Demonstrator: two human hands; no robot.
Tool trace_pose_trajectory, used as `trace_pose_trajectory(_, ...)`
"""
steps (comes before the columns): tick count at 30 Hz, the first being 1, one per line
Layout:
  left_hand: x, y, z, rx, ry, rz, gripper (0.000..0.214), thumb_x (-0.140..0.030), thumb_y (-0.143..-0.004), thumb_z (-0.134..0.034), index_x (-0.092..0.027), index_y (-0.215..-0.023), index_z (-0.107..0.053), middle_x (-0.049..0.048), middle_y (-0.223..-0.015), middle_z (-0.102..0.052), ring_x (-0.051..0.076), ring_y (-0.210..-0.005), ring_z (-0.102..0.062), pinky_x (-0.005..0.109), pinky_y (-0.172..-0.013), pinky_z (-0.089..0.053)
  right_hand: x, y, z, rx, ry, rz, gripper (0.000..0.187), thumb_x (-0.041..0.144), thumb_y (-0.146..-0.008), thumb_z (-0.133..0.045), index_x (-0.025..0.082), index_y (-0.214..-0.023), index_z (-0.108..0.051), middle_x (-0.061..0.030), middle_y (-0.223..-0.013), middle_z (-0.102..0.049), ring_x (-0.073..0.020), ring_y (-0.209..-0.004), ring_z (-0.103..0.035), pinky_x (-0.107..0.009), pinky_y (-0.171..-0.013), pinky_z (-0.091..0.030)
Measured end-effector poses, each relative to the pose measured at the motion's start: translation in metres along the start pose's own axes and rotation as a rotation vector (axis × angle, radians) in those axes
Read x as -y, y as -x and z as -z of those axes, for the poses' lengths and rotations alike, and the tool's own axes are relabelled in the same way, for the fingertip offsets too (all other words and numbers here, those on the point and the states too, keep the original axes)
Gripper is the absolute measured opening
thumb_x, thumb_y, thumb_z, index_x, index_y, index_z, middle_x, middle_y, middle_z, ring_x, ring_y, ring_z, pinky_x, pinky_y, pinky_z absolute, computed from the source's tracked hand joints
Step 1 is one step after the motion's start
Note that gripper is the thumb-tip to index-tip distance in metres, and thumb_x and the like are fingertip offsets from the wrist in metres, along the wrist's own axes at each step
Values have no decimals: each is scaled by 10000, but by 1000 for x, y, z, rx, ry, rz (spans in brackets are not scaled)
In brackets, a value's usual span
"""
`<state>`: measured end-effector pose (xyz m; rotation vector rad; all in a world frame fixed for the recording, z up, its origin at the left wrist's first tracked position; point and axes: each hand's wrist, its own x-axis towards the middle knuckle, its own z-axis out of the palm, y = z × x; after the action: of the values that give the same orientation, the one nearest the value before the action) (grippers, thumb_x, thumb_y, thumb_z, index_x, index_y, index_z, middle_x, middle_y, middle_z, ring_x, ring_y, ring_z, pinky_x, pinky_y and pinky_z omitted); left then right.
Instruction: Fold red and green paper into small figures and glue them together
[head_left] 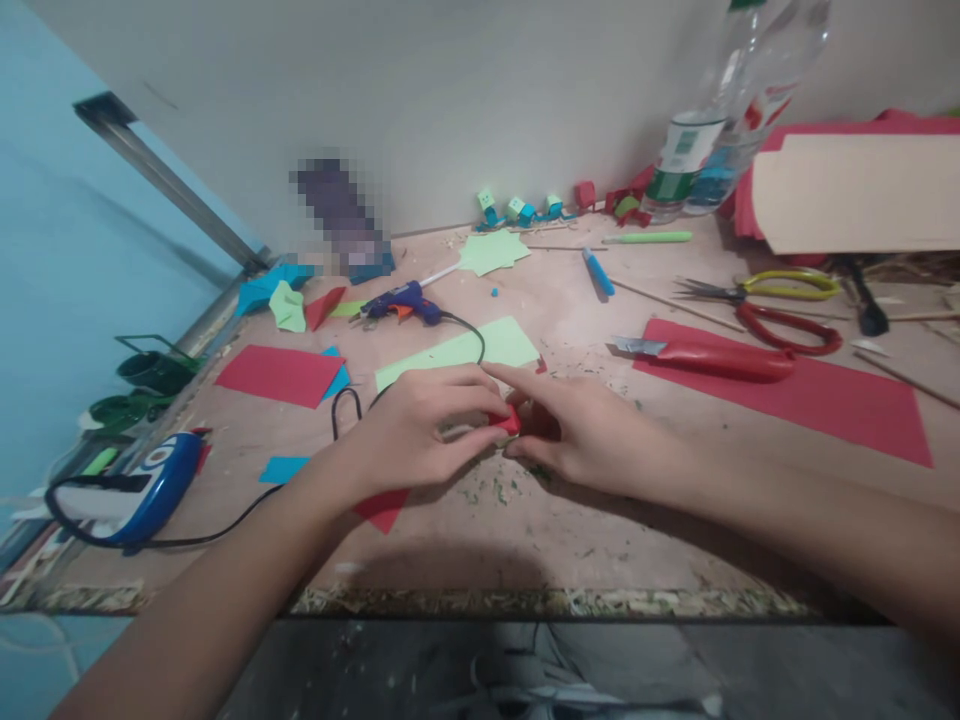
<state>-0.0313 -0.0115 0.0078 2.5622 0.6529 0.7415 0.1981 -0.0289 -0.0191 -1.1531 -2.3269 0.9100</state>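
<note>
Between my two hands, just above the middle of the table, is a small red paper piece (511, 422), folded and mostly covered by fingers. My left hand (427, 425) pinches it from the left with thumb and fingertips. From the right, my right hand (581, 425) closes on it with thumb and curled fingers, its index finger stretched over the top. Behind the hands lies a light green paper sheet (480, 345). A red paper scrap (384, 508) shows partly under my left forearm.
A blue glue gun (401, 300) lies behind, its cord running left. On the right, a red utility knife (720, 360) with its blade out rests on red paper (847, 410), near scissors (757, 300). Plastic bottles (686, 160) and small paper figures (517, 210) stand by the wall.
</note>
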Motion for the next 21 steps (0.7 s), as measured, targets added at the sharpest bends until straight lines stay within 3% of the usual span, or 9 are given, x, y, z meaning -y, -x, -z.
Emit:
trace_pose_trajectory(3, 1, 1, 0, -6, -2, 3, 72, -188, -979, -701, -162, -1028, -747, 94, -1014, -785, 211, -925, -728, 331, -809, -569, 1, -1, 5, 14, -89, -11, 933, 287, -865, -856, 249, -1670, -385, -34, -994, -796, -215, -837, -711, -320, -761, -530)
trace_pose_trajectory(6, 1, 1, 1, 6, -2, 4, 109, -227, -988, -705, -161, -1062, -750, 103, -1045, -780, 228, -955, -723, 350, -823, -565, 3, -2, 16, -32, -184, -48, 999, 407, -735, -957, 267, -1609, -492, -30, -1065, -786, -178, -735, -660, -311, -679, -531)
trace_pose_trajectory(10, 1, 0, 3, -18, 24, 1, 125, -256, -990, -712, -174, -1072, -757, 104, -1063, -779, 225, -961, -722, 344, -835, -560, 4, -5, 34, -152, -266, -93, 699, 380, -807, -863, 246, -1460, -653, -59, -1163, -762, -183, -756, -637, -330, -660, -545)
trace_pose_trajectory(14, 1, 0, 5, -48, 62, 15, 141, -252, -981, -727, -157, -1077, -768, 109, -1046, -782, 215, -956, -720, 329, -841, -553, -1, -9, 45, -323, -167, -137, 264, 222, -899, -665, 183, -1130, -788, -82, -1070, -776, -207, -778, -645, -355, -687, -532)
trace_pose_trajectory(17, 0, 0, 6, -94, 86, 42, 143, -252, -974, -740, -155, -1072, -775, 104, -1054, -788, 208, -966, -720, 330, -872, -548, -8, -11, 46, -328, 19, -73, 202, 182, -898, -633, 183, -1019, -795, -80, -1048, -768, -208, -798, -645, -350, -712, -510)
trace_pose_trajectory(21, 1, 1, 9, -132, 97, 73, 145, -263, -972, -740, -153, -1060, -774, 105, -1049, -787, 214, -950, -724, 341, -862, -550, -16, -12, 40, -211, 191, 16, 231, 275, -936, -646, 175, -1088, -787, -106, -1173, -747, -249, -947, -691, -364, -795, -521)
